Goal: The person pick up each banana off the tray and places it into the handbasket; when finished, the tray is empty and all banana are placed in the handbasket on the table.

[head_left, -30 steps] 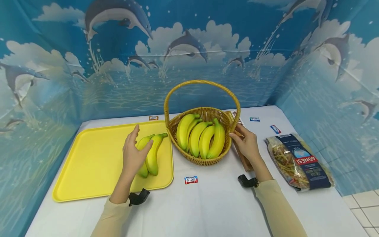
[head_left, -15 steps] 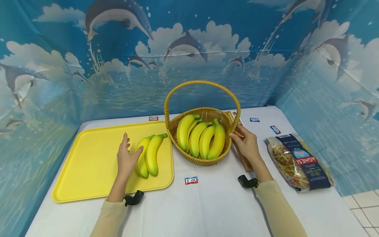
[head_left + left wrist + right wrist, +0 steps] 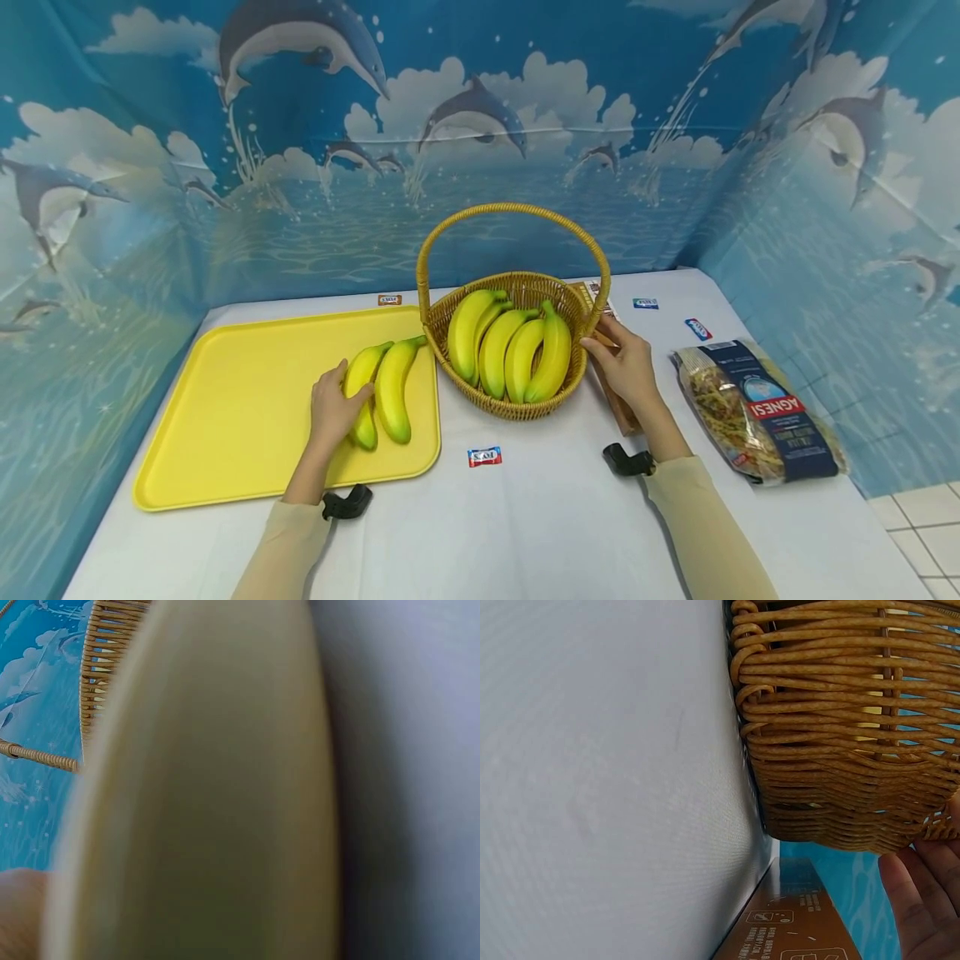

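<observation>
In the head view my left hand (image 3: 335,408) is at the left banana (image 3: 364,367) on the yellow tray (image 3: 225,400), its thumb over one side and its fingers along the other. A second banana (image 3: 393,392) lies just right of it. My right hand (image 3: 624,363) holds the rim of the wicker basket (image 3: 506,408), with its fingers against the woven side (image 3: 847,735) in the right wrist view. Several bananas (image 3: 491,354) lie inside the basket. A blurred pale edge fills most of the left wrist view.
A brown box (image 3: 617,400) lies beside the basket under my right hand. An Agnesi pasta bag (image 3: 757,408) is at the right. Small wrapped pieces lie about the white table, one red and blue wrapper (image 3: 484,456) in front of the basket. The basket's tall handle (image 3: 513,208) arches upward.
My left hand first drew left, off the bananas, then came back and closed on the left one. The right banana shifted slightly rightward. My right hand stayed at the basket.
</observation>
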The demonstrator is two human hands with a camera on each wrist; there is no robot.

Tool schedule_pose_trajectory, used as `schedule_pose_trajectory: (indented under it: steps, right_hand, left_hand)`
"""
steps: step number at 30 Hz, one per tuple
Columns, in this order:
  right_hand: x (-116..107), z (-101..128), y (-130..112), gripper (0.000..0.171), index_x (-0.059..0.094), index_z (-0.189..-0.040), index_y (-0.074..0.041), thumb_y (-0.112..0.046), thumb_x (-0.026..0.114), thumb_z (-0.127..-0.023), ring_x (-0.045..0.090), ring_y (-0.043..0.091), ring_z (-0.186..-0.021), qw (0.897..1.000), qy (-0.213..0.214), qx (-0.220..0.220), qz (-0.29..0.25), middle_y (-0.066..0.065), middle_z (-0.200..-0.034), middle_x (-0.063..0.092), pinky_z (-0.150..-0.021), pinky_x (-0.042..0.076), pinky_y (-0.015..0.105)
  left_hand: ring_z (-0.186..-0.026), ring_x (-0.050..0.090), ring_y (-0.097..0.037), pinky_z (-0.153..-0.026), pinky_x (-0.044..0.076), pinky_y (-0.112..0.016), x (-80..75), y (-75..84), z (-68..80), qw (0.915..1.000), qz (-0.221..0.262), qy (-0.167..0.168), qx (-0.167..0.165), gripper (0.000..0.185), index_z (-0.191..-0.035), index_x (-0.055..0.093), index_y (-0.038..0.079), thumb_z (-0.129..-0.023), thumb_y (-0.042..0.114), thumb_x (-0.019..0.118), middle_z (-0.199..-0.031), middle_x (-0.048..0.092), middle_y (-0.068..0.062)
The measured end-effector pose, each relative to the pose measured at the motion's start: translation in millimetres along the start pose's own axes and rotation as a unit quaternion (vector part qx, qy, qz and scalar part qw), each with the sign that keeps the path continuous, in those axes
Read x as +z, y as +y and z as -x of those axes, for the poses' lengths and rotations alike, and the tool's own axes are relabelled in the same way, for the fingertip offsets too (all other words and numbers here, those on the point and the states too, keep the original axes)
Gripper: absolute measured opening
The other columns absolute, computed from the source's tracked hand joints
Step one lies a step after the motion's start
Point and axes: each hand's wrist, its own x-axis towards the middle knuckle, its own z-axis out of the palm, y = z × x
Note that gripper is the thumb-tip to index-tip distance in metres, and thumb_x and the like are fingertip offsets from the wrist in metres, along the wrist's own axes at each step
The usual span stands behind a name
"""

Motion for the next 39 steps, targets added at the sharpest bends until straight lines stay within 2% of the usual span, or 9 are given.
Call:
schedule_pose_trajectory:
  steps: [3, 8, 12, 17, 22, 26, 30, 34, 39]
  right_hand:
    - [0.0, 0.1, -0.1, 0.054, 0.048, -0.144, -0.005, -0.021, 0.065, -0.095, 0.064, 0.041, -0.112, 1.000, 0.001, 0.001, 0.003, 0.022, -0.137, 0.056, -0.085, 0.053, 0.041]
    - [0.1, 0.4, 0.1, 0.055, 0.048, -0.144, -0.006, -0.023, 0.065, -0.095, 0.064, 0.041, -0.112, 1.000, 0.000, 0.006, 0.007, 0.021, -0.137, 0.056, -0.086, 0.053, 0.043]
    - [0.7, 0.5, 0.7, 0.056, 0.048, -0.145, -0.007, -0.025, 0.064, -0.095, 0.063, 0.041, -0.113, 1.000, -0.003, 0.010, 0.007, 0.021, -0.138, 0.056, -0.087, 0.053, 0.043]
    - [0.6, -0.1, 0.7, 0.055, 0.048, -0.145, -0.008, -0.023, 0.064, -0.095, 0.064, 0.040, -0.112, 1.000, -0.001, 0.008, 0.011, 0.021, -0.138, 0.056, -0.085, 0.054, 0.042]
    - [0.3, 0.1, -0.6, 0.055, 0.047, -0.145, -0.007, -0.023, 0.064, -0.095, 0.063, 0.040, -0.115, 1.000, -0.001, 0.003, 0.007, 0.022, -0.138, 0.056, -0.084, 0.054, 0.041]
    - [0.2, 0.3, -0.5, 0.055, 0.048, -0.145, -0.007, -0.023, 0.064, -0.095, 0.062, 0.040, -0.116, 1.000, 0.000, 0.002, 0.007, 0.022, -0.138, 0.056, -0.084, 0.054, 0.041]
    - [-0.2, -0.3, 0.7, 0.055, 0.048, -0.145, -0.007, -0.024, 0.064, -0.095, 0.060, 0.038, -0.120, 1.000, 0.002, 0.006, 0.014, 0.020, -0.138, 0.056, -0.086, 0.053, 0.041]
    - [-0.3, -0.5, 1.1, 0.054, 0.049, -0.145, -0.009, -0.023, 0.065, -0.095, 0.059, 0.037, -0.121, 1.000, 0.002, 0.011, 0.016, 0.019, -0.139, 0.056, -0.088, 0.053, 0.042]
    - [0.5, -0.5, 0.8, 0.055, 0.049, -0.144, -0.009, -0.021, 0.066, -0.094, 0.059, 0.038, -0.120, 1.000, 0.001, 0.013, 0.012, 0.020, -0.138, 0.057, -0.089, 0.053, 0.044]
  left_hand:
    - [-0.132, 0.035, -0.047, -0.111, 0.030, -0.056, 1.7, -1.5, -0.8, 0.9999, 0.003, 0.017, -0.002, 0.068, -0.147, 0.036, -0.009, -0.092, 0.021, 0.063, -0.143, 0.041, -0.032]
    - [-0.125, 0.043, -0.046, -0.105, 0.037, -0.055, 0.8, -1.8, -0.3, 0.9989, 0.019, 0.041, -0.010, 0.065, -0.145, 0.039, -0.008, -0.091, 0.017, 0.064, -0.135, 0.047, -0.031]
    - [-0.117, 0.048, -0.042, -0.099, 0.041, -0.052, -5.1, 4.4, 3.2, 0.9965, 0.035, 0.075, -0.010, 0.063, -0.143, 0.043, -0.007, -0.088, 0.015, 0.065, -0.131, 0.050, -0.029]
    - [-0.113, 0.050, -0.035, -0.090, 0.044, -0.046, -15.7, 25.9, 13.4, 0.9914, 0.066, 0.111, 0.018, 0.059, -0.141, 0.050, -0.001, -0.087, 0.015, 0.069, -0.129, 0.054, -0.023]
    - [-0.105, 0.055, -0.029, -0.083, 0.048, -0.040, -18.2, 59.1, 32.8, 0.9869, 0.077, 0.117, 0.081, 0.056, -0.135, 0.057, 0.001, -0.083, 0.013, 0.074, -0.121, 0.060, -0.019]
    - [-0.100, 0.059, -0.028, -0.080, 0.051, -0.041, -5.8, 86.5, 48.8, 0.9824, 0.080, 0.095, 0.139, 0.056, -0.131, 0.061, 0.002, -0.078, 0.013, 0.077, -0.114, 0.063, -0.017]
    - [-0.098, 0.061, -0.026, -0.079, 0.053, -0.040, 14.5, 114.3, 53.0, 0.9745, 0.090, 0.066, 0.195, 0.056, -0.130, 0.062, 0.003, -0.078, 0.016, 0.078, -0.111, 0.064, -0.014]
    - [-0.093, 0.060, -0.026, -0.077, 0.051, -0.038, 34.0, 140.8, 43.9, 0.9669, 0.094, 0.053, 0.231, 0.056, -0.130, 0.062, 0.003, -0.079, 0.021, 0.076, -0.108, 0.063, -0.014]
    - [-0.092, 0.057, -0.029, -0.080, 0.045, -0.043, 56.7, 165.3, 21.0, 0.9618, 0.093, 0.062, 0.250, 0.056, -0.130, 0.061, 0.002, -0.080, 0.022, 0.073, -0.109, 0.061, -0.016]
